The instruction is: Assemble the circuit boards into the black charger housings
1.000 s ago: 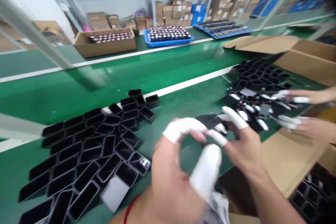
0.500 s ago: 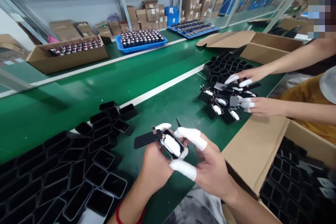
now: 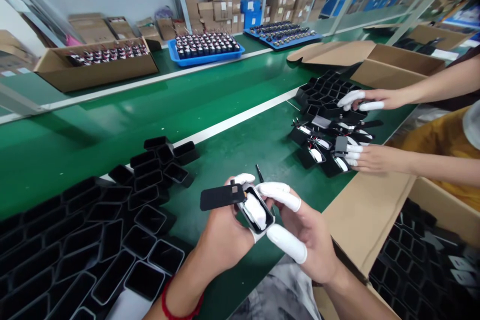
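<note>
My left hand [image 3: 225, 232] and my right hand [image 3: 305, 232] are both closed around one small black case [image 3: 256, 212] with a white part inside it. A flat black flap [image 3: 221, 196] sticks out of the case to the left, above my left fingers. White finger cots cover several fingertips of both hands. A thin dark pin [image 3: 259, 173] lies on the green bench just beyond the case.
Several empty black cases [image 3: 112, 230] lie in rows at the left. Another person's two hands [image 3: 369, 127] work on a pile of black cases [image 3: 324, 125] at the right. Open cardboard boxes [image 3: 375, 220] stand at the right; blue trays [image 3: 204, 50] and another box [image 3: 97, 67] sit beyond the belt.
One second ago my hands were blurred in motion; they now hold the case steady in front of me, tilted a little more upright. The other person's far hand has moved slightly away.
</note>
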### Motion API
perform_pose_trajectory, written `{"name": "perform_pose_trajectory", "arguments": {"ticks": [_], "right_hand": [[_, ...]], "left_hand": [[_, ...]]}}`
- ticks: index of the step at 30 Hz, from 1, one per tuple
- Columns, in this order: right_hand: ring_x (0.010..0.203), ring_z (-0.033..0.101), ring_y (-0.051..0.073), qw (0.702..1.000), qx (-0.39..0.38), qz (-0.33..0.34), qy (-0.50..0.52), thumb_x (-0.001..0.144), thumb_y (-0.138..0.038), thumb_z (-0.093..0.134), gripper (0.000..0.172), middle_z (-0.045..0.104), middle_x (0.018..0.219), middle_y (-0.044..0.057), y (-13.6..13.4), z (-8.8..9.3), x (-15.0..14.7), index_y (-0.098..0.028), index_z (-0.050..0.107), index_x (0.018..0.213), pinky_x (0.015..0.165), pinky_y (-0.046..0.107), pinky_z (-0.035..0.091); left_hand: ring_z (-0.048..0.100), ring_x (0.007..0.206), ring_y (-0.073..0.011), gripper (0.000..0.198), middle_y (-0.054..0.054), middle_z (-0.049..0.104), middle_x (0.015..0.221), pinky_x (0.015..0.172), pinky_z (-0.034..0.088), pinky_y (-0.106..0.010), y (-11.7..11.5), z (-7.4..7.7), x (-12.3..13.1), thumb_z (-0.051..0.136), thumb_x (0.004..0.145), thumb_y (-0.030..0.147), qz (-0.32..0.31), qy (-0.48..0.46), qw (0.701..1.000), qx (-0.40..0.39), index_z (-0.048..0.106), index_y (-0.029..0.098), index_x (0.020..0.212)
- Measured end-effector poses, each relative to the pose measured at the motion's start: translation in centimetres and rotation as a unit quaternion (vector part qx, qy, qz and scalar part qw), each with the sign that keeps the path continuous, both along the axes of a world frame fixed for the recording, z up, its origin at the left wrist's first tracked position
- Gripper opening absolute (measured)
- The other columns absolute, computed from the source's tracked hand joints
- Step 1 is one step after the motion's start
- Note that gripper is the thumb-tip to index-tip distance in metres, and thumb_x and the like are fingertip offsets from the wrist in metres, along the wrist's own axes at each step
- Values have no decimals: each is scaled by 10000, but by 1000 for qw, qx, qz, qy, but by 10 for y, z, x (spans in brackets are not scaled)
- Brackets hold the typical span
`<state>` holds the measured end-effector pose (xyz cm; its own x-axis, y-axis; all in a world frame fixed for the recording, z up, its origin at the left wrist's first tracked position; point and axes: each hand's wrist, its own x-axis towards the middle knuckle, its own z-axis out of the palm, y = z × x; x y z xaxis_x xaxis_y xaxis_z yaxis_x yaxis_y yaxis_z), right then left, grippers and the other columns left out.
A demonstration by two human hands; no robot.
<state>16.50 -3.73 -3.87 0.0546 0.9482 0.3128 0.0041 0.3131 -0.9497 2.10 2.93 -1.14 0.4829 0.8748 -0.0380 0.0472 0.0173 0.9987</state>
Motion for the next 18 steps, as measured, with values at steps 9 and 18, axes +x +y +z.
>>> {"name": "perform_pose_trajectory", "arguments": {"ticks": [9,18], "right_hand": [[870,583,181,990,-71,-17,118,836,-323,780,329,620,1017,30,4,-1,-14,-345,700,1154,854,356,532],[969,673,259,919,-121,-148,-345,976,-385,546,402,631,1219,153,7,-23,10,-197,612,1325,903,434,555]], "left_hand": [[685,840,-194,325,-40,624,1000,739,580,-312,-4,-5,-14,597,730,95,-2,129,976,174,535,228,1020],[657,736,-167,392,-3,631,892,677,565,-279,7,1,-20,672,662,123,75,102,988,89,557,212,1025]]}}
